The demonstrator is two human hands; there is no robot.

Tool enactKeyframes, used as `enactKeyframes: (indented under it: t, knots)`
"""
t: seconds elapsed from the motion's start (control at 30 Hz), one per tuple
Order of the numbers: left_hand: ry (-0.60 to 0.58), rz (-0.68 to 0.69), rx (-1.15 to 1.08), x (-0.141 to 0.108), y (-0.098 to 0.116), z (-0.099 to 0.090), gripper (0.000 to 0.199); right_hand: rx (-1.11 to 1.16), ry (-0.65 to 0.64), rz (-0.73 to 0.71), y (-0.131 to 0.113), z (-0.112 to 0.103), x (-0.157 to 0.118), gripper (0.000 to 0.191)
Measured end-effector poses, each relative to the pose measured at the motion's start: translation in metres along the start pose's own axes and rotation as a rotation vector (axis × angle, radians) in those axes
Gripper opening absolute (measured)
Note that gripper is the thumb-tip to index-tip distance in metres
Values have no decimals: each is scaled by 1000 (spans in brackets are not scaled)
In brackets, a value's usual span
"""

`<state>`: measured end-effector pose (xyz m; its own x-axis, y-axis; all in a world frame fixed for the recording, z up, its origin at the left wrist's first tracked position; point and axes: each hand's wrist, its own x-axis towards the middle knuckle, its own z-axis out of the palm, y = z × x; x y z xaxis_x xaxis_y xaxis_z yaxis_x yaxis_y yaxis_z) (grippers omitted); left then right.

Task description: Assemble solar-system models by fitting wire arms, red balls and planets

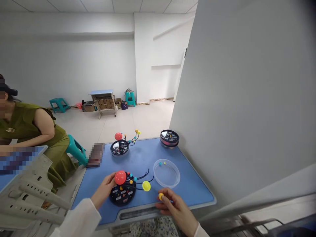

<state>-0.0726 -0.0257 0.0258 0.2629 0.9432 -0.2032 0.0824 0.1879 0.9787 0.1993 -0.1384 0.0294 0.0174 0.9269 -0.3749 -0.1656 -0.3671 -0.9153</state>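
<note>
A solar system model with a black round base [122, 197] stands near the front of the blue table. It carries a large red ball [120, 177], small coloured balls and a yellow ball [146, 186] on curved black arms; some arm tips are bare. My left hand [108, 187] grips the model at its left side, by the red ball; some fingertips are hidden. My right hand [176, 206] pinches a small orange-yellow ball [161, 196] between thumb and fingers, right of the arms. Just beyond it lies a clear round tray [167, 186] with small blue and yellow balls inside.
Farther back stands another solar system model [119, 148]. A round black-lidded container [169, 138] sits at the table's back right corner, beside a grey partition [237, 108]. A brown object [96, 154], blurred, lies at the left edge. At the left, a person [32, 131] sits at another table.
</note>
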Motion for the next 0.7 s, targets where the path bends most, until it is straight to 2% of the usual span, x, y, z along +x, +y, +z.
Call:
enactKeyframes:
  t: [0.1,0.17,0.27,0.33,0.4,0.47,0.6,0.67,0.7]
  knots:
    - [188,9,-156,-22,-21,21,56,126,-12,55,6,23,10,58]
    - [270,-3,-261,-32,-32,35,52,208,1,45,7,39,19,61]
    - [318,-49,-428,-45,-46,52,51,291,30,-11,7,55,34,61]
    - [305,-72,-496,-51,-49,55,52,316,28,-57,4,59,44,58]
    - [261,-69,-475,-50,-43,47,53,306,5,-96,0,58,53,52]
    - [174,-37,-332,-39,-29,31,51,236,-17,-131,-5,54,60,47]
    - [-59,106,194,11,15,-3,39,7,-2,-224,-14,40,62,44]
    - [-227,179,344,41,29,-5,34,-81,38,-279,-18,33,58,44]
    - [-320,171,391,54,31,-2,33,-107,58,-298,-19,29,55,45]
